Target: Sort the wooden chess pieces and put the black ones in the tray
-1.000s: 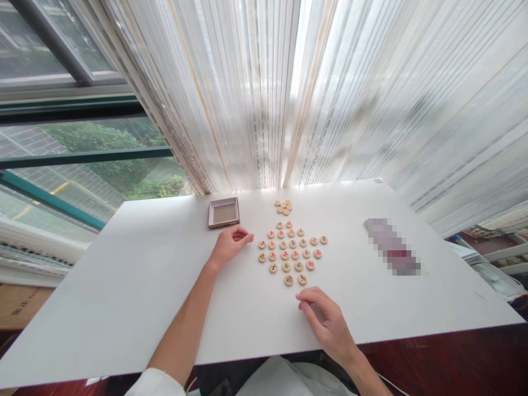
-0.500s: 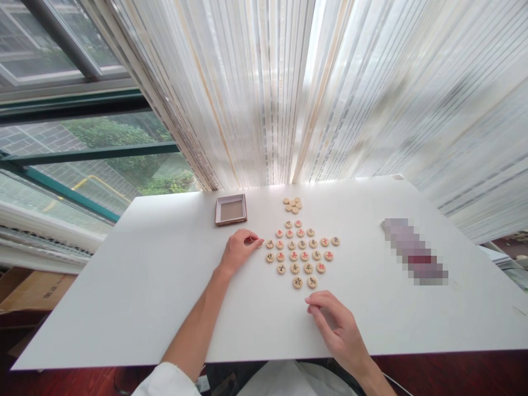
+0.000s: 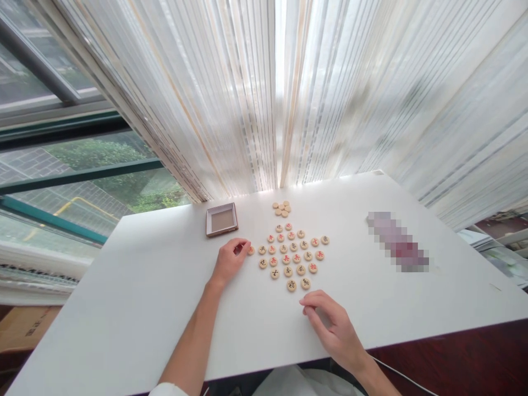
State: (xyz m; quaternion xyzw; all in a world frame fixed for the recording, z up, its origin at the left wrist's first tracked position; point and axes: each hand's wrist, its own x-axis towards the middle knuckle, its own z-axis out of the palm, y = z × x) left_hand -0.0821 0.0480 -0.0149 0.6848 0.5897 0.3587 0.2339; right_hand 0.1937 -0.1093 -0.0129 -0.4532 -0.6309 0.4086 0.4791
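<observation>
The left hand (image 3: 231, 259) is at the left of a spread of xiangqi pieces on a white table (image 3: 136, 286), its thumb and fingertips touching the left rim of a red-lettered xiangqi piece (image 3: 251, 250). That piece is at the left end of the longest row, beside a black-lettered xiangqi piece (image 3: 262, 249) and a little apart from it. The right hand (image 3: 330, 322) is curled above the table's near edge, thumb and forefinger tips brought close, just below the black general (image 3: 291, 285) and the black horse (image 3: 305, 284). The two hands are well apart from each other. At this scale I cannot tell whether the left fingers grip the disc or only lean on it, nor whether the right thumb and forefinger meet.

The lettered pieces lie flat in six rows, the middle ones widest; a red elephant (image 3: 313, 268) closes the fifth row at its right end. Towards the table's far edge sits a tight cluster of blank-topped discs (image 3: 281, 209). To their left, near the far edge and the far-left corner, stands a shallow open box (image 3: 223, 220). A pixelated purplish patch (image 3: 398, 242) lies towards the right edge. Behind the far edge hangs a sheer striped curtain (image 3: 223, 82).
</observation>
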